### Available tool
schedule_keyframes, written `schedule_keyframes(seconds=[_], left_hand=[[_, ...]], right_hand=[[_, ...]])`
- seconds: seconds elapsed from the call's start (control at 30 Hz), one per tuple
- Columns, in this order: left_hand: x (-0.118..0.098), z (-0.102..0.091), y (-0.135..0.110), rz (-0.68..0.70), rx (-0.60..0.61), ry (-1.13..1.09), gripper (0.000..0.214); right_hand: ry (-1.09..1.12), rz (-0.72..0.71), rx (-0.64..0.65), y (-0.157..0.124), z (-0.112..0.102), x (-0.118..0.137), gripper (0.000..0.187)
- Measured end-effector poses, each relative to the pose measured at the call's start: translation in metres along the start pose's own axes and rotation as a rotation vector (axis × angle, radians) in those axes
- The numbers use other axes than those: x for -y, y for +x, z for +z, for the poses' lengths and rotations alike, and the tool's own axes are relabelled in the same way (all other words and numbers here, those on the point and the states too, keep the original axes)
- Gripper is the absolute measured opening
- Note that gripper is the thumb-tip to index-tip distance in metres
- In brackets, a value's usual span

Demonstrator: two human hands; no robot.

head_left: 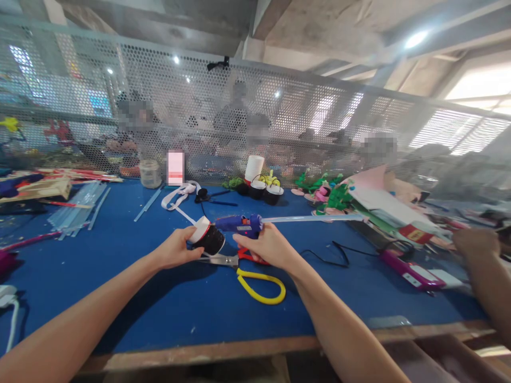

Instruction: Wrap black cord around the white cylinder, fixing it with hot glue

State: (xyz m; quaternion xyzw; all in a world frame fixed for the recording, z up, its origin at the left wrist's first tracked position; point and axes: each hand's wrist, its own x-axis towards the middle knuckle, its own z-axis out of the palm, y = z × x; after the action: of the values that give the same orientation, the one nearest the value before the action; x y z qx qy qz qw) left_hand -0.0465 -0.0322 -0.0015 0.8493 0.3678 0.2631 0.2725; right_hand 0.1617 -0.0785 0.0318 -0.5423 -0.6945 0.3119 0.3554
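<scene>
Tilted in the grip of my left hand is a small black-and-white cup. A white ribbon runs back from its rim across the table. My right hand is closed around a blue glue gun, whose nozzle points left at the cup's upper edge. Out of the gun's rear sticks a long clear glue stick. Below both hands lie scissors with one yellow and one red handle; their blades are partly under the cup. Whether the nozzle touches the cup I cannot tell.
Small black-and-white buckets and a white roll stand at the back. Loose glue sticks lie left, near a clear jar. Right are green craft pieces, a purple power strip and another person's hand. A perforated screen borders the table.
</scene>
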Motion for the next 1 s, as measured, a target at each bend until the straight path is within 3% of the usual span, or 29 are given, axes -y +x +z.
schedule_keyframes(seconds=[0.13,0.3,0.47,1.0], left_hand=[[0.001,0.0,0.001,-0.046,0.008,0.02,0.027],[0.002,0.001,0.001,-0.032,-0.003,0.01,0.025],[0.004,0.002,0.001,-0.088,-0.007,-0.072,0.026],[0.005,0.003,0.001,-0.091,-0.057,-0.079,0.024]], right_hand=[[0.017,-0.027,0.04,-0.002,0.001,0.0,0.024],[-0.008,-0.042,-0.018,-0.001,0.001,-0.001,0.022],[-0.01,-0.048,0.034,-0.004,0.003,0.0,0.019],[-0.15,-0.136,-0.035,-0.01,0.015,0.001,0.019]])
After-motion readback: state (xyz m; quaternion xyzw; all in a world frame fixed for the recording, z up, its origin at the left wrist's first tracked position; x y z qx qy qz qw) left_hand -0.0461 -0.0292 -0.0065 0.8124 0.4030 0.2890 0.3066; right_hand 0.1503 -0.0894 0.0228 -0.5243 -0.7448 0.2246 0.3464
